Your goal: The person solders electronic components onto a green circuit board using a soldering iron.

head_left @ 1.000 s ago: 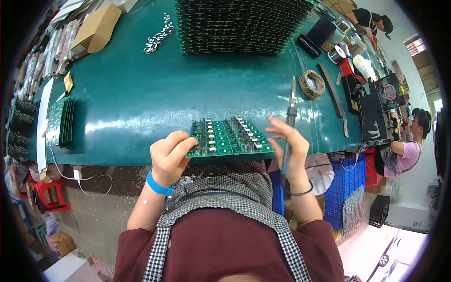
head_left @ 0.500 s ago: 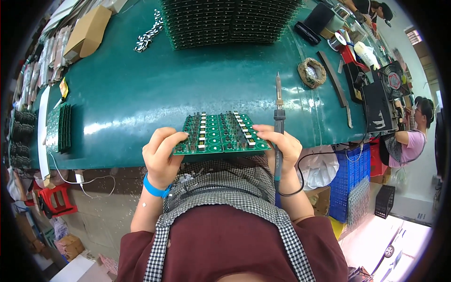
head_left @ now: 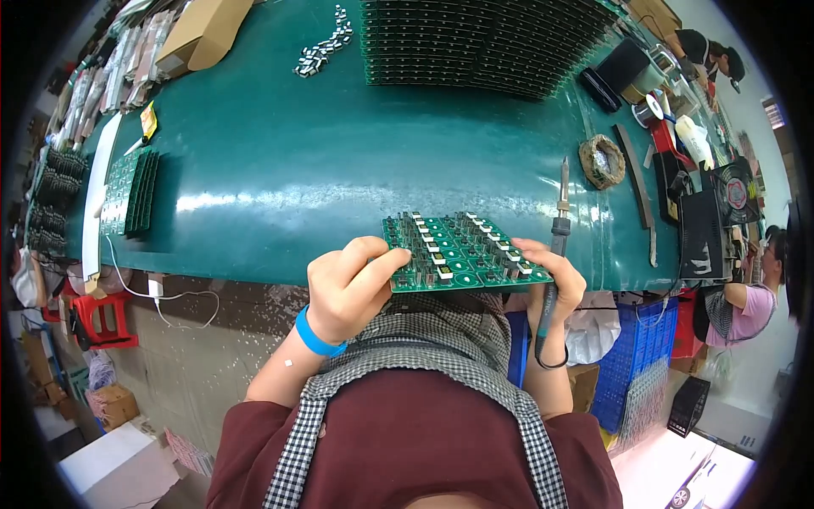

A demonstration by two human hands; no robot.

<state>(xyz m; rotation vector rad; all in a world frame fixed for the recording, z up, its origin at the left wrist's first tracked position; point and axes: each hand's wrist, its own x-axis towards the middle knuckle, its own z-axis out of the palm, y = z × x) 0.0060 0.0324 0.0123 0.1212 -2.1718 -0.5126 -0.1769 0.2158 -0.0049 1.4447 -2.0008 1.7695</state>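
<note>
A green circuit board panel (head_left: pixel 462 254), with rows of white and black parts standing on it, is held over the table's near edge. My left hand (head_left: pixel 352 284), a blue band on its wrist, pinches the panel's left edge between thumb and fingers. At the opposite edge my right hand (head_left: pixel 555 276) grips the panel with its fingertips. A soldering iron (head_left: pixel 560 226) also rests in the right hand, its tip pointing away from me and its cord looping by the wrist. The underside of the panel is hidden.
A tall stack of circuit boards (head_left: pixel 483 47) stands at the back, a smaller board stack (head_left: pixel 129 193) at left. Loose small white parts (head_left: pixel 324 44) lie far left of centre. A round solder holder (head_left: pixel 602 161), a dark bar (head_left: pixel 634 174) and a black box (head_left: pixel 702 233) sit at right.
The view has turned, so the table things sit farther right and the panel appears tilted. Both hands keep hold of the panel, and the soldering iron stays in the right hand.
</note>
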